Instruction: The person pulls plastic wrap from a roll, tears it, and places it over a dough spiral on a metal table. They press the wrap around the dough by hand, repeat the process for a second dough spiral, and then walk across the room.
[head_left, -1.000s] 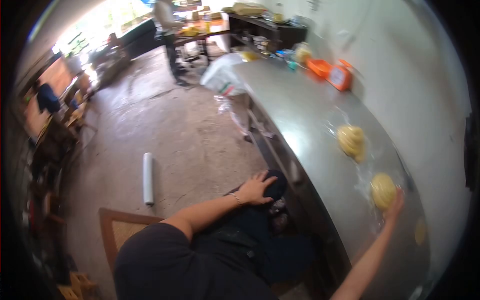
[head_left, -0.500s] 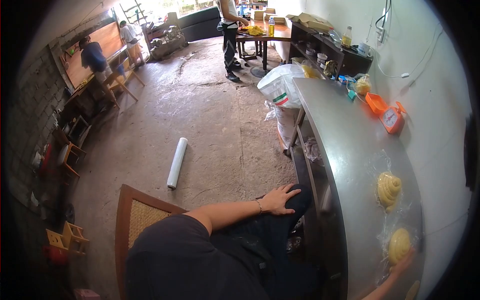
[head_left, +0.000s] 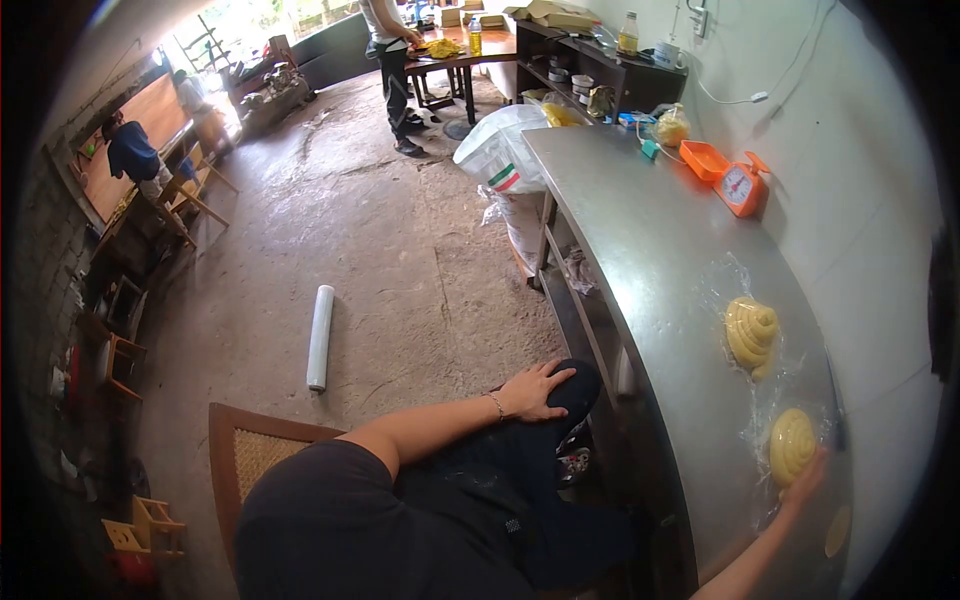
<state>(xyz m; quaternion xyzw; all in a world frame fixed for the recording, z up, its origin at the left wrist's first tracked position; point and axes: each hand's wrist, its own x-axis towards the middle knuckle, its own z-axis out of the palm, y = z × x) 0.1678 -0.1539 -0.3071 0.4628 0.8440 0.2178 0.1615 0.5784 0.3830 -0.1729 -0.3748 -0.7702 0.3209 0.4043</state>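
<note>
1. In the head view, the left hand (head_left: 537, 392) lies on the person's knee (head_left: 582, 385). Its fingers are spread wide, and it holds nothing.
2. The right hand (head_left: 806, 484) touches the side of the near dough swirl (head_left: 792, 446). The hand is a bit blurry, so it is hard to tell how wide its grip is.
3. The near dough swirl is yellow and round. It sits on the long gray table (head_left: 655, 260), on the side by the wall.
4. The far dough swirl (head_left: 751, 332) is just past it on the same table. Thin, shiny plastic (head_left: 727, 278) lies around both swirls.
5. A flat yellow piece (head_left: 838, 532) is on the table near the right wrist.
6. Farther up the table are an orange scale (head_left: 740, 188) and an orange tray (head_left: 704, 159), side by side. A little bag of yellow stuff (head_left: 671, 127) is near the tray.
7. A big white bag (head_left: 507, 148) is by the far end of the table.
8. A long white roll (head_left: 320, 338) lies on the floor (head_left: 390, 250), well apart from the table.
9. At the back, another person (head_left: 390, 65) stands by a brown table (head_left: 497, 48).
</note>
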